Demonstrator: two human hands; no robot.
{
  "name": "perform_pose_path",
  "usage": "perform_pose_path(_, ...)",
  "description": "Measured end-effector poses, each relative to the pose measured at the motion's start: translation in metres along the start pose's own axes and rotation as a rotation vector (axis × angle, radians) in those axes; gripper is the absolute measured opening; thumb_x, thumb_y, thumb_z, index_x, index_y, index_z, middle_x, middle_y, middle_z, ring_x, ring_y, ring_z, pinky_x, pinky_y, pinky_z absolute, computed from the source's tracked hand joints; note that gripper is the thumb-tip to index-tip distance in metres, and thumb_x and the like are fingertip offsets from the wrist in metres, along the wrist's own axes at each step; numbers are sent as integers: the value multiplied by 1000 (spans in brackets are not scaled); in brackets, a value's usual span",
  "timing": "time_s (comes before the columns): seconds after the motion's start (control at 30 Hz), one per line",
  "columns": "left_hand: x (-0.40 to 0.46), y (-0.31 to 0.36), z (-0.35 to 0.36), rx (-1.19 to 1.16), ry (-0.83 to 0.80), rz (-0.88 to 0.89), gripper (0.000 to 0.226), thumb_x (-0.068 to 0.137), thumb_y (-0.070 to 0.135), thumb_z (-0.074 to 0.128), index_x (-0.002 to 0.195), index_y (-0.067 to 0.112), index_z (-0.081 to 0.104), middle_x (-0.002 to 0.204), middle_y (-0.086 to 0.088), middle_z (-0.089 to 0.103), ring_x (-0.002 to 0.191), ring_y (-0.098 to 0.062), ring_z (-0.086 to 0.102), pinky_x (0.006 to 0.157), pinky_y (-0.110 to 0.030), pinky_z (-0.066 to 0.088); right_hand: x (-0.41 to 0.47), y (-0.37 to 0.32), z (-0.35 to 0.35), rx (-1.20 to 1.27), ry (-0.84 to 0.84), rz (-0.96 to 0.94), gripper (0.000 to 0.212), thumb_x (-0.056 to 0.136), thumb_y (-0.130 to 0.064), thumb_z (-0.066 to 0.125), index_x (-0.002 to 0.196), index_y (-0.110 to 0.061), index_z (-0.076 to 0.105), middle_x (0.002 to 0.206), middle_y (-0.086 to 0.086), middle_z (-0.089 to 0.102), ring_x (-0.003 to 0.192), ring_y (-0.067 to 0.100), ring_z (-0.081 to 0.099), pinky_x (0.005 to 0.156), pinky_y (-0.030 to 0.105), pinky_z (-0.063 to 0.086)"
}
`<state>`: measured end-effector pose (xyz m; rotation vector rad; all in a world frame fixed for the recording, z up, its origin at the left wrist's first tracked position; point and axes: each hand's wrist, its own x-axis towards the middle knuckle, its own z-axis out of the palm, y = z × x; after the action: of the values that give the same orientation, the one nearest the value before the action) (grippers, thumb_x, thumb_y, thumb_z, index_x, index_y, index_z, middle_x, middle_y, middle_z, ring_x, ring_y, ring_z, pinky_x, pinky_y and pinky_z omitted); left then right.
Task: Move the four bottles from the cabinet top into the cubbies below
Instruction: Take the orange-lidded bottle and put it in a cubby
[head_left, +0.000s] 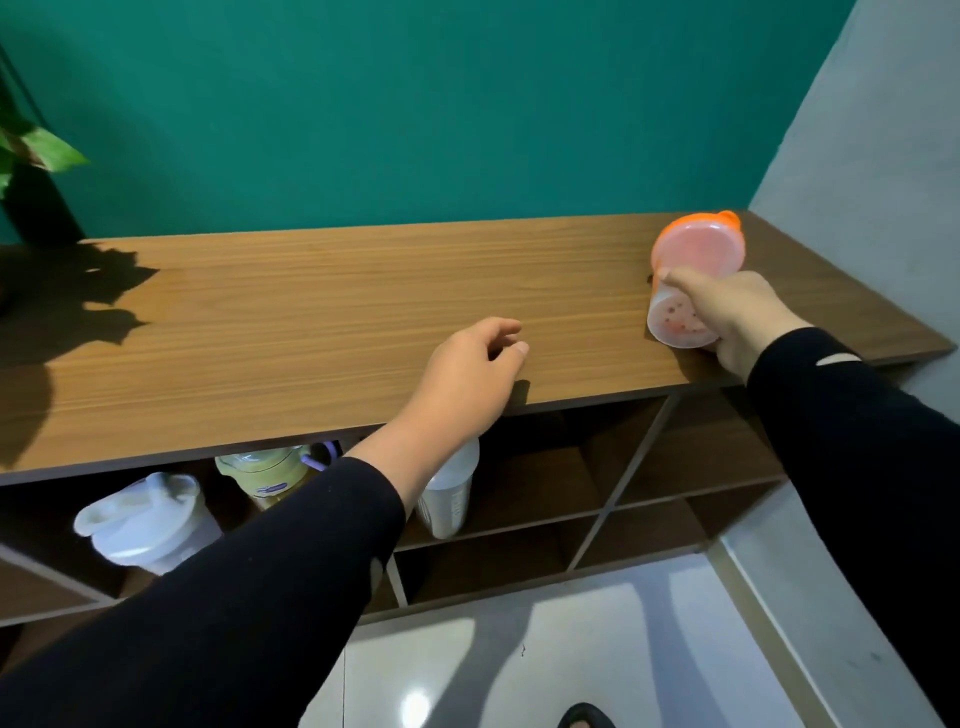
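An orange-lidded bottle (693, 270) with a clear speckled body stands on the wooden cabinet top (337, 306) near its right end. My right hand (732, 317) is wrapped around its lower half. My left hand (475, 374) hovers over the front edge of the top, fingers loosely curled, holding nothing. Three bottles sit in the upper cubbies below: a white one (148, 525) at the left, a yellow one (270, 473) beside it, and a clear one (449, 493) partly hidden behind my left forearm.
A potted plant (31, 156) stands at the far left of the top and casts a shadow. Green wall behind, grey wall at the right. Open cubbies (545, 478) lie under the right half. Tiled floor and a dark shoe (587, 717) are below.
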<state>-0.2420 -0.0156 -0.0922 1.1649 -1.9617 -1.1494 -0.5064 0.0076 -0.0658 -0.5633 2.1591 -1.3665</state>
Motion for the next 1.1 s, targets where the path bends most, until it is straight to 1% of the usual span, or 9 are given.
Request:
perform_pose_path(0.17,9,-3,8,-49,18,-32,41,98,40,56,137,26,61,126,6,69,118,-11,64,104,-42,52,-18,6,12,93,-11,-118,79,81,-43,76,146,-13,41,125,7,58,104,23,58,79,35,48)
perform_pose_path(0.33,2,11,12,-169,56,-43,54,98,48,55,148,28,51,135,5,63,119,-10,61,103,-32,49,-70,14,20,263,-116,-304,64,84,-30,76,141,-24,47,119,1,66,105,19,68,79,29,59)
perform_pose_path(0.43,-10,36,17,-307,57,11,64,99,45,56,156,25,35,124,8,67,101,3,65,89,-17,53,-114,27,26,313,-226,-501,76,87,-16,78,150,-24,36,128,-3,64,112,8,67,84,21,58)
perform_pose_path(0.5,-27,47,19,-385,37,74,63,97,37,62,154,28,36,114,15,69,97,7,67,82,-10,54,-141,44,28,328,-331,-542,97,83,-12,82,159,-24,23,138,-2,62,122,9,65,98,35,57)
perform_pose_path(0.63,-72,31,22,-375,18,106,78,79,34,84,146,31,44,130,12,67,120,-5,64,97,-36,57,-176,82,16,399,-628,-480,97,78,-6,80,155,-38,30,143,0,60,131,23,60,104,55,51)
perform_pose_path(0.8,-120,-30,34,-312,-76,19,87,69,29,88,143,39,42,130,22,63,124,-1,60,102,-32,53,-187,132,-2,349,-892,-206,85,77,-22,81,143,-56,39,145,-13,59,137,14,54,115,51,41)
perform_pose_path(0.9,-132,-61,47,-292,-208,-47,92,71,29,88,144,42,34,132,29,58,128,5,54,105,-26,48,-189,159,0,328,-888,-43,85,74,-33,86,145,-46,41,142,-10,62,133,16,58,114,49,43)
perform_pose_path(1.03,-133,-79,70,-174,-259,-98,91,69,48,84,144,47,33,140,26,50,129,6,49,106,-18,44,-185,178,11,192,-744,8,79,70,-42,90,124,-61,37,133,-18,55,121,9,57,100,29,51)
perform_pose_path(1.1,-126,-89,82,-125,-236,-94,87,72,52,82,146,45,37,143,22,50,131,2,49,109,-23,44,-178,185,17,137,-688,3,77,72,-42,88,126,-61,35,132,-22,51,119,6,54,96,27,50)
